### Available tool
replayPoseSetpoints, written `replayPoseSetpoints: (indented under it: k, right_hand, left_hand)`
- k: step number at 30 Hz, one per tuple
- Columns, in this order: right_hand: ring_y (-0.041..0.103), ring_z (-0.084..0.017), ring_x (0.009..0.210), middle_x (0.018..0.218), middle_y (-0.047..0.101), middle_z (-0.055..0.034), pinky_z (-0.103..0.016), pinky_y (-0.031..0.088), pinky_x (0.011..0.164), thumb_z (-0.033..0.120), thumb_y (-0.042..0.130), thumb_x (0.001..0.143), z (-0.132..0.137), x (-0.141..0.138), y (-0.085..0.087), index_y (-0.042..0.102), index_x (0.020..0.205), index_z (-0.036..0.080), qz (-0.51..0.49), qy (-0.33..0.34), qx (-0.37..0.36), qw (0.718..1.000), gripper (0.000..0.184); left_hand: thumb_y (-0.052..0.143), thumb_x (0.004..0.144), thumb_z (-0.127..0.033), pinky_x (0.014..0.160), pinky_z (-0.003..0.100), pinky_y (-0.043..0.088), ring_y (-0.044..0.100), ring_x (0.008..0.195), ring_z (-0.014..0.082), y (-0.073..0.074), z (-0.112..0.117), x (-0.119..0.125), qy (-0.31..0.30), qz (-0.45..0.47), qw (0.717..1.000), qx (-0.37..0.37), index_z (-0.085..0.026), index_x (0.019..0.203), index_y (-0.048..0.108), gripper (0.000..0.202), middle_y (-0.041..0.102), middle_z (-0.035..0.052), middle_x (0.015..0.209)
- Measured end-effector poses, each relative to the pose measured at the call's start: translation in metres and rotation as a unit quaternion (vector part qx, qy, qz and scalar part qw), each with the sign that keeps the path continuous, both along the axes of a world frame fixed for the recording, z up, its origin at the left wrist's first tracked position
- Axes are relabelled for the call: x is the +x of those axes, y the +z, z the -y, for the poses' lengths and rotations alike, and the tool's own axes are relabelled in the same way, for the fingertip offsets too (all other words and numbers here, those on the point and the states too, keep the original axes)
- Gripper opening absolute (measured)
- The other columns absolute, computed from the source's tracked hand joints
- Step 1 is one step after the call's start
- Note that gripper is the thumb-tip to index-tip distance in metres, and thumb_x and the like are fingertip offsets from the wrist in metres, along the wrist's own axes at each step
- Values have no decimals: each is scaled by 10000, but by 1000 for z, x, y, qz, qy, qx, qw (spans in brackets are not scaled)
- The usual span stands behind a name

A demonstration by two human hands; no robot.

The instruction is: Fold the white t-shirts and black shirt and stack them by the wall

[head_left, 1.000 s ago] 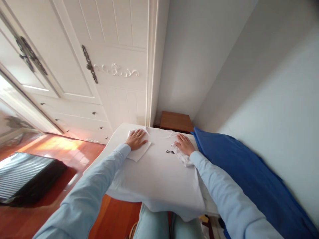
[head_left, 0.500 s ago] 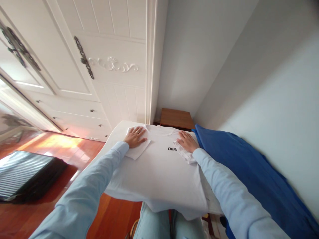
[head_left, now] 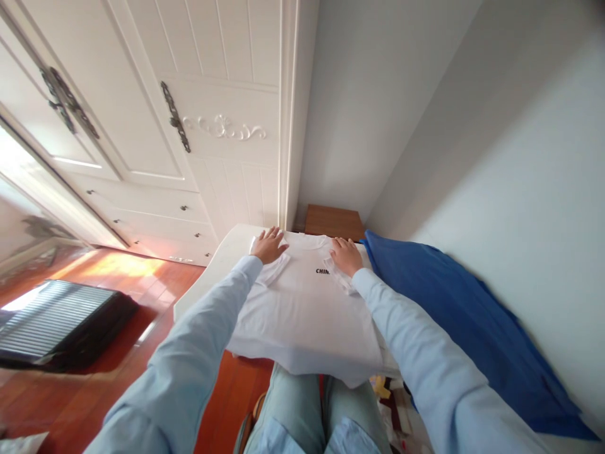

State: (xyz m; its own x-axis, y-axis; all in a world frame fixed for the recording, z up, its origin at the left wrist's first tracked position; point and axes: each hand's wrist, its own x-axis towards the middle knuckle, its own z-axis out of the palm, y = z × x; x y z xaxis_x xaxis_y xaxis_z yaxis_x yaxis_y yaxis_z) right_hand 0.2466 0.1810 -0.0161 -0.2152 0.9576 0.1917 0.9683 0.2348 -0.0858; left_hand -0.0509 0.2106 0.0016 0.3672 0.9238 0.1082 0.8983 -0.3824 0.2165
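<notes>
A white T-shirt (head_left: 302, 315) lies spread over a white table, its collar at the far side and its hem hanging over the near edge. Dark letters, partly covered, read "CHIN". My left hand (head_left: 270, 245) rests on the folded-in left sleeve near the shoulder, fingers stretched out. On the other shoulder, my right hand (head_left: 346, 255) lies over the right sleeve, which is also turned inward. Its fingers are extended and slightly bent. Some fabric under both palms is hidden.
The white table (head_left: 203, 284) has a rounded far-left corner. Blue cloth (head_left: 439, 296) covers something along the right wall. Beyond the table stand a brown wooden cabinet (head_left: 334, 222) and a white wardrobe (head_left: 227, 170). A ribbed suitcase (head_left: 57, 321) lies on the floor at left.
Both hands have moved slightly away from me and closer together. The shirt has shifted with them, showing more of the table at left. The view has also tilted a little.
</notes>
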Motion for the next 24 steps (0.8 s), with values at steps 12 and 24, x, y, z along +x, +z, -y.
replayPoseSetpoints:
  k: [12, 24]
  right_hand:
    - [742, -259, 815, 838, 791, -63, -379, 618, 777, 517, 779, 812, 306, 11, -57, 845, 851, 296, -563, 68, -211, 796, 234]
    - [649, -369, 1195, 1256, 697, -170, -541, 531, 981, 591, 863, 433, 337, 60, -195, 680, 1090, 216, -564, -206, -178, 780, 778]
  left_hand:
    - [519, 972, -440, 940, 414, 539, 678, 993, 240, -72, 289, 2, 273, 442, 822, 234, -178, 980, 706, 321, 720, 104, 1009]
    - [656, 759, -519, 939, 419, 561, 632, 1162, 293, -175, 291, -57, 379, 512, 770, 18, -165, 1375, 505, 727, 593, 167, 1355]
